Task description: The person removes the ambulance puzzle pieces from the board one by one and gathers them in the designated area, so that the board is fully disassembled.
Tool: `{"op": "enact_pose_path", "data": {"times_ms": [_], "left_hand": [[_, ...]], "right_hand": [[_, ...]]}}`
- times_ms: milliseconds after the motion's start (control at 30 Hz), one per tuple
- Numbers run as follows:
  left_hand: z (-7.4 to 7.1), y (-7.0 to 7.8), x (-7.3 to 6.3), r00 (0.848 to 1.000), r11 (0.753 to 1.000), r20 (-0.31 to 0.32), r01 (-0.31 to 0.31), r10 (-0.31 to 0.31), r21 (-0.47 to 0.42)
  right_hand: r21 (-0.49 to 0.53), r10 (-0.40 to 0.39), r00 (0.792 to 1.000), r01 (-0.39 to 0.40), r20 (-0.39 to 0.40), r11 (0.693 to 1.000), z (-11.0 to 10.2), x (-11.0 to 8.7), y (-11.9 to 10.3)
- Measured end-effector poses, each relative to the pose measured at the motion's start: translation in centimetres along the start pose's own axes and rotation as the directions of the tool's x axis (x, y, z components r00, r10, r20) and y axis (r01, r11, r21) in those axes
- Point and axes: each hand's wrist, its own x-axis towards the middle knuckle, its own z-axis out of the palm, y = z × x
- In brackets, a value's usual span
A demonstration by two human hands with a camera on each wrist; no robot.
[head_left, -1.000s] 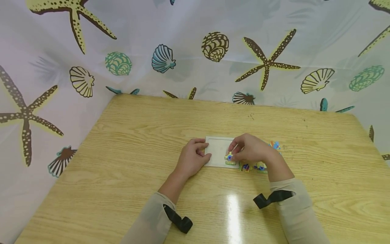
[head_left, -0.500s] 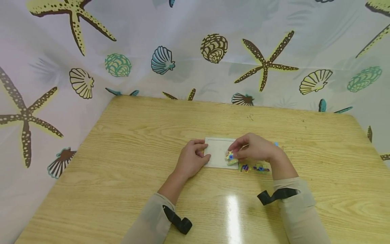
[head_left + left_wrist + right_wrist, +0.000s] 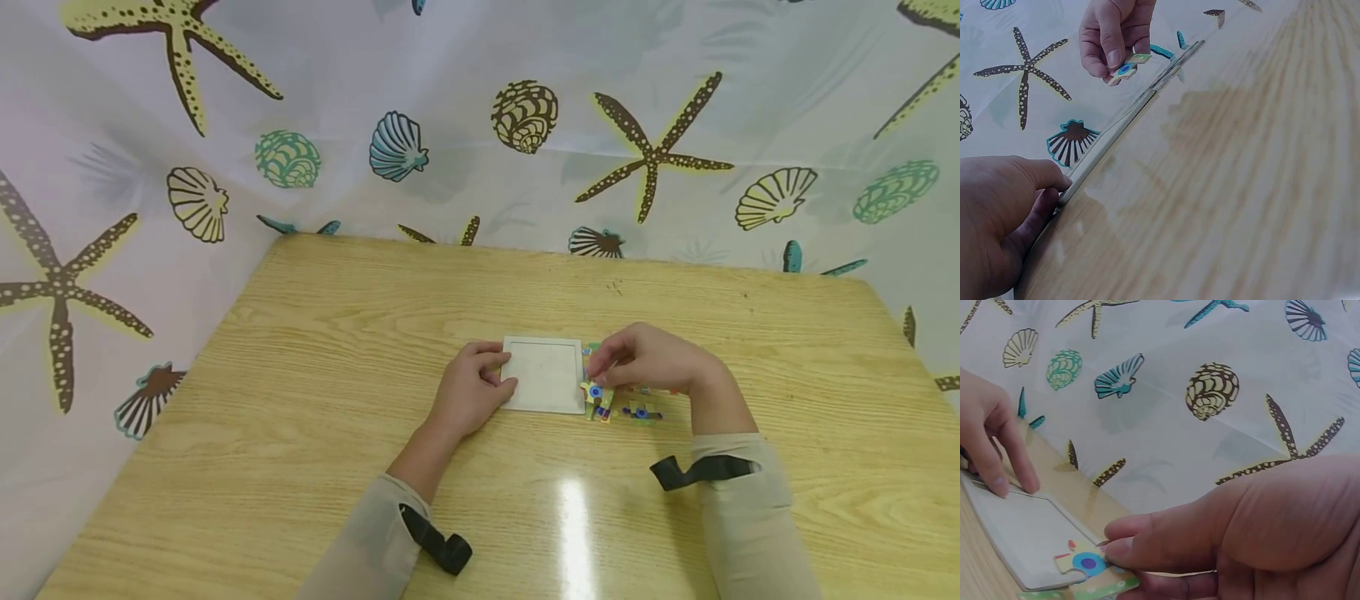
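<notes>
A white puzzle tray (image 3: 543, 375) with a shallow raised rim lies flat on the table, its inside bare. My left hand (image 3: 461, 392) holds its left edge, with thumb and fingertips at the rim. Between thumb and fingers, my right hand (image 3: 663, 362) pinches a colourful puzzle piece (image 3: 1088, 564) with a blue round spot and a green strip. In the left wrist view that puzzle piece (image 3: 1125, 69) is raised above the tray's level. Several other puzzle pieces (image 3: 642, 412) lie to the right of the tray, partly hidden under my right hand.
The wood-grain table (image 3: 360, 317) extends around the tray on all sides. Behind it and to the left hangs a white curtain (image 3: 450, 75) printed with shells and starfish. Black straps (image 3: 705, 472) circle both sleeves.
My right hand has moved to the right with the puzzle piece, from over the tray's lower right corner to just past its right edge. My left hand stays put.
</notes>
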Motion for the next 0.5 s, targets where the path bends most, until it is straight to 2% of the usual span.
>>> {"op": "enact_pose_path", "data": {"times_ms": [300,500], "left_hand": [[0.1,0.0,0.0,1.0,1.0,0.002,0.004,-0.004,-0.005],[0.1,0.1,0.0,1.0,1.0,0.0,0.008,-0.008,-0.001]], "right_hand": [[-0.035,0.055,0.998,-0.055,-0.013,0.998,-1.7,-1.5,1.3],[-0.045,0.136,0.991,-0.136,0.008,0.99,-2.7,-2.6,1.7]]}}
